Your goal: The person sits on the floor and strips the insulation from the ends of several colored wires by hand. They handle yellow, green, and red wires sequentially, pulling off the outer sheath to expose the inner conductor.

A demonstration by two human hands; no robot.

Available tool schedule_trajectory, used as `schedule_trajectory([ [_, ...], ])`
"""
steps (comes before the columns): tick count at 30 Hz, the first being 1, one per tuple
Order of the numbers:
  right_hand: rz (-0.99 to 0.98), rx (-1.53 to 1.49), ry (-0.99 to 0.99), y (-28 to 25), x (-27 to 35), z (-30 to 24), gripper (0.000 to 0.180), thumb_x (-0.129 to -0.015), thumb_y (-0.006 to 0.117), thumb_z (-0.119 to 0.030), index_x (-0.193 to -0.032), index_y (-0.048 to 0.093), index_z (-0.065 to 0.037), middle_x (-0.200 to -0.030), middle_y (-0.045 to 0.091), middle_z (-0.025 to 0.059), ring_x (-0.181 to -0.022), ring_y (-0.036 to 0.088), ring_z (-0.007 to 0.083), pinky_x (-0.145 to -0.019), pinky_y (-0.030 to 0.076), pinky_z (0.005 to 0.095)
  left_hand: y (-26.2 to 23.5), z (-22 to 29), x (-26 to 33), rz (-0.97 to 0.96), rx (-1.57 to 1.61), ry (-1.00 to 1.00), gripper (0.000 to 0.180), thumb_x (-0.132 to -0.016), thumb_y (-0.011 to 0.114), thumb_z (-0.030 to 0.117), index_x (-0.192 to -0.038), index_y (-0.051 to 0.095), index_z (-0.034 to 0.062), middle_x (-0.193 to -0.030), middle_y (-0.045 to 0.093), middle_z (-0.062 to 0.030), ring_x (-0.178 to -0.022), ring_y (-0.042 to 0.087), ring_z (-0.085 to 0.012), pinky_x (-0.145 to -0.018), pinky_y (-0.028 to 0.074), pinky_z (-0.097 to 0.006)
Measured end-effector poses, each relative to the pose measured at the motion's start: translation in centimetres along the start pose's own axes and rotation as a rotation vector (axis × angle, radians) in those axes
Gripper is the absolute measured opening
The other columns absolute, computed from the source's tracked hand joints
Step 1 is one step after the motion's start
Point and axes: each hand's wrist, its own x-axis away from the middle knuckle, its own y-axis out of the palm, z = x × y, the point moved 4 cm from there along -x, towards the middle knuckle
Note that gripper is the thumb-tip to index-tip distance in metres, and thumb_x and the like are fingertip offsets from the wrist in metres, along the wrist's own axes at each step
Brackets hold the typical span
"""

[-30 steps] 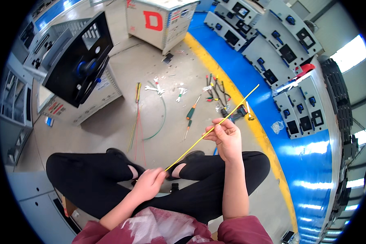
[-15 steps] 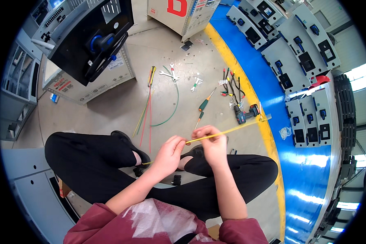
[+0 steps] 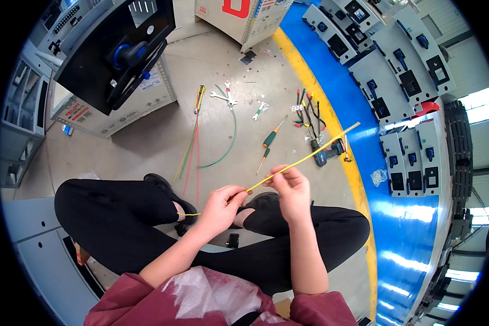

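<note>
A long thin yellow wire [image 3: 326, 145] runs between my hands. My left hand [image 3: 221, 207] pinches it in front of my body, and a tail of it comes out past that wrist toward my left shoe. My right hand [image 3: 291, 191], fingers closed, grips the wire a little farther along. From there its free end slants up and right, over a cordless drill [image 3: 321, 155] on the floor. Just beyond my hands lie two green-handled screwdrivers [image 3: 269, 139]. Farther left are a yellow utility knife [image 3: 200, 99], open-end wrenches [image 3: 226, 98] and loose red wires [image 3: 198, 165] and green ones.
Black cables with coloured ends [image 3: 309, 111] lie near the yellow floor stripe [image 3: 304, 70]. A grey cabinet with a black panel [image 3: 92, 60] stands at far left, a second cabinet [image 3: 223, 24] farther off. Grey door panels [image 3: 386, 76] rest on the blue floor at right.
The wire's free end has swung upward and now slants more steeply. My right hand has shifted slightly right and its grip has turned; my left hand stays pinched on the wire.
</note>
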Motion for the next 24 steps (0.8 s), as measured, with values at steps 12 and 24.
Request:
schedule_trajectory([
  [12,0.065,-0.094,0.051,0.5,-0.3,0.7,0.021,-0.099,0.065,-0.005,-0.114,0.064,0.009,-0.096,0.07,0.0155,-0.09,0.072,0.0227,-0.081,0.064,0.0365,0.0,2.2,0.5,0.178,-0.47,0.294,0.015,-0.094,0.066,0.009,-0.107,0.071,0.0007,-0.078,0.058,-0.0153,-0.067,0.059,-0.0338,-0.06,0.046,-0.041],
  [24,0.133,-0.121,-0.034,0.2,-0.6,0.4,0.02,-0.1,0.063,-0.004,-0.116,0.062,0.008,-0.096,0.071,0.0193,-0.087,0.074,0.0263,-0.078,0.065,0.0379,-0.1,1.6,0.5,0.221,-0.53,0.32,0.015,-0.091,0.067,0.007,-0.105,0.07,0.0014,-0.077,0.057,-0.0139,-0.071,0.06,-0.0341,-0.062,0.048,-0.044],
])
